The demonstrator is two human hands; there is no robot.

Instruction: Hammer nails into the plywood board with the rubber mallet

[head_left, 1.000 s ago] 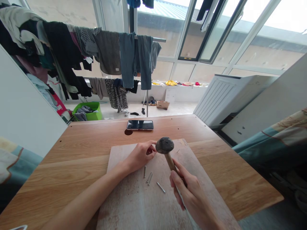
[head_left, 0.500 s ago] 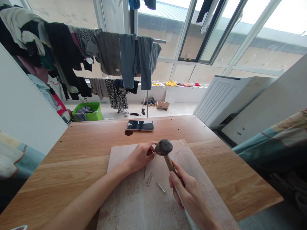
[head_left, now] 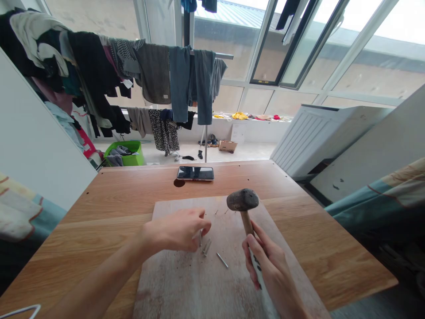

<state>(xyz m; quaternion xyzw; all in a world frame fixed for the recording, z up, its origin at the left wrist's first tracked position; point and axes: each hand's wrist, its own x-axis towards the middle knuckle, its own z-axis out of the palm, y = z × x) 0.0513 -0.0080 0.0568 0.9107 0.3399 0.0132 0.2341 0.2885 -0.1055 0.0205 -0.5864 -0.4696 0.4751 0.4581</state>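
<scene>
My left hand (head_left: pixel 186 230) is over the wooden board (head_left: pixel 186 283), its fingers curled down at a nail (head_left: pixel 200 239). The fingertips are partly hidden, so whether they grip it is unclear. Close by lie a couple of loose nails (head_left: pixel 206 247), and a thicker nail (head_left: pixel 222 260) lies apart to the right. Farther back, two thin nails (head_left: pixel 216 212) stand up from the board. My right hand (head_left: pixel 265 257) is wrapped around the handle of a hammer (head_left: pixel 243 200), its dark head raised over the board's far right part.
The board rests on a wooden table (head_left: pixel 83 230). A phone (head_left: pixel 195 173) lies beyond it, beside a round dark hole (head_left: pixel 179 182). Past the table are a green tub (head_left: pixel 136 155), hanging clothes (head_left: pixel 152 73) and a white appliance (head_left: pixel 305 137). Curtains (head_left: pixel 381 190) flank the table.
My left hand has moved back toward me and left, from the board's far part to the loose nails. The hammer has shifted right with my right hand, and two standing nails now show.
</scene>
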